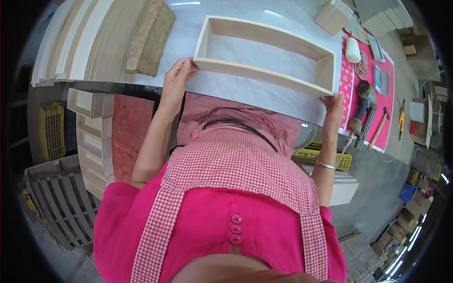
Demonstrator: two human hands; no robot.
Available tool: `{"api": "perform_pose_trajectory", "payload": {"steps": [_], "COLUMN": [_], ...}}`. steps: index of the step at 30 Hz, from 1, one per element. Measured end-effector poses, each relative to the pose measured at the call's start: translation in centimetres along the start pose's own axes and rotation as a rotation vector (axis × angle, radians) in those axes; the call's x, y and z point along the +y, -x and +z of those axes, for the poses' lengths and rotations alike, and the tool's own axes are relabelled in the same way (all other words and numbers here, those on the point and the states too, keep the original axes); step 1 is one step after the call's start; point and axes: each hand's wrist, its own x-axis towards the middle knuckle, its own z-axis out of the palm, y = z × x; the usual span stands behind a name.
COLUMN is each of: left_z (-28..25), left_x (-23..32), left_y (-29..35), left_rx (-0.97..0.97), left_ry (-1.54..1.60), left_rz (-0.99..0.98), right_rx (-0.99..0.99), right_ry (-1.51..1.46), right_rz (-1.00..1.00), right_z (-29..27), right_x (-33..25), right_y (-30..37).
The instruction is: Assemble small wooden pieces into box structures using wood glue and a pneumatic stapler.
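Note:
A long, shallow rectangular frame (264, 74) of pale wood lies on the white marbled tabletop (222, 87), whose surface shows through its middle. My left hand (179, 74) is closed on the frame's near left corner, fingers curled at its edge. At the near right corner, my right hand (333, 107) pinches the frame, its fingers partly hidden below the edge. Just right of this hand lies a nail gun (363, 104) with a hose attached, on a pink printed sheet (347, 101).
A hammer (379, 129), orange-handled pliers (401, 119) and a white glue bottle (352, 49) lie at the right. To the left stand stacked pale boards (89, 37) and a brown-wrapped block (150, 40). Below them are stacked wooden frames (92, 141) and a red board (132, 134).

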Motion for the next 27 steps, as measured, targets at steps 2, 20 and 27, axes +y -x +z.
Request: {"api": "perform_pose_trajectory", "payload": {"steps": [2, 20, 27], "left_z": [0.0, 2.9, 1.6], "left_x": [1.2, 6.6, 5.1], "left_y": [0.6, -5.6, -7.7], "left_rx": [0.008, 0.097, 0.067], "left_ry": [-0.034, -0.337, -0.285], "left_rz": [0.051, -0.018, -0.122], "right_rx": [-0.023, -0.113, -0.198], "right_ry": [0.056, 0.046, 0.11], "right_rz": [-0.054, -0.093, 0.006], "right_z": [-0.6, 1.1, 0.9], "right_x": [-0.8, -5.4, -5.3], "right_y": [-0.1, -4.8, -7.0]}}
